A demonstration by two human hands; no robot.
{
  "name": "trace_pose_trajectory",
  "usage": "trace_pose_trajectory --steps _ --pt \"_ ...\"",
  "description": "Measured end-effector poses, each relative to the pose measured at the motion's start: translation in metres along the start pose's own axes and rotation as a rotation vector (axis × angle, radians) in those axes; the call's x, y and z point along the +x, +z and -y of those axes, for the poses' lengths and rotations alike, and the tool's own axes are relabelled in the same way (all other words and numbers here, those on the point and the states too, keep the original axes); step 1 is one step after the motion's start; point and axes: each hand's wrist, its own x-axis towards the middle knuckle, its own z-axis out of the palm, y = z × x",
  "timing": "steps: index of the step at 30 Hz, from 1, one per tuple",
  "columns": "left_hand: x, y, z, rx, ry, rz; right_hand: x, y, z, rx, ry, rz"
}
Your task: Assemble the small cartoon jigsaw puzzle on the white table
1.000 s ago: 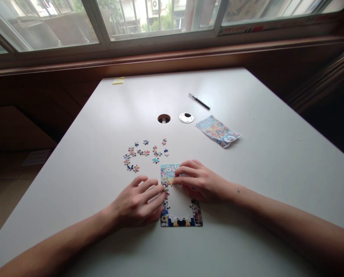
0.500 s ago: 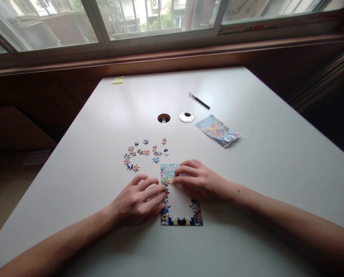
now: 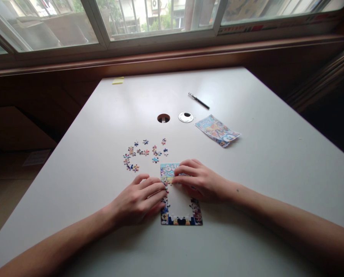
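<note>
Fingers (image 3: 186,179) of the right hand (image 3: 204,182): part-bent, tips lowered onto the upper part of the jigsaw (image 3: 181,222), close to a yellow piece (image 3: 169,180) at its inner edge. The thumb is hidden, so whether anything is pinched cannot be told. Left hand (image 3: 139,201): fingers loosely curved with small gaps between them, tips touching the jigsaw's left border; no lifted piece is visible there, though a hold on the edge cannot be ruled out.

Location: the jigsaw lies flat on the white surface (image 3: 247,184), between the two hands. Its border is largely joined where visible; the surface shows through the middle. Loose pieces (image 3: 146,152) lie beyond the left hand, with a crumpled picture sheet (image 3: 217,131) farther off to the right.

Assessment: the step in hand appears to be seating or aligning pieces along the inner edge. Good practice would be light, straight-down pressure from the right fingertips, with the left hand bracing the border without pushing it inward (the narrow left side looks the likeliest to buckle). Tabs should be lined up before pressing, and each seam checked for flushness. The sheet should serve for matching colours.
</note>
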Motion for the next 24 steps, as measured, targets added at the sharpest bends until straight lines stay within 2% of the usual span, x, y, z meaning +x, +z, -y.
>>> trace_pose_trajectory --steps 7,10,14,24 --pt "-0.0005 0.0005 0.0005 -0.028 -0.038 0.026 0.0001 -0.0001 -0.0002 -0.001 -0.004 0.001" --pt "-0.0012 0.0022 0.0016 -0.048 -0.046 -0.013 0.0000 -0.0004 -0.0003 -0.002 -0.001 0.001" --pt "-0.0014 0.0043 0.0042 -0.055 -0.135 -0.103 0.0005 -0.0003 -0.0001 0.002 -0.005 0.002" --pt "-0.0023 0.0076 0.0089 -0.022 -0.129 -0.121 -0.0002 -0.0008 -0.0005 -0.003 0.005 0.017"
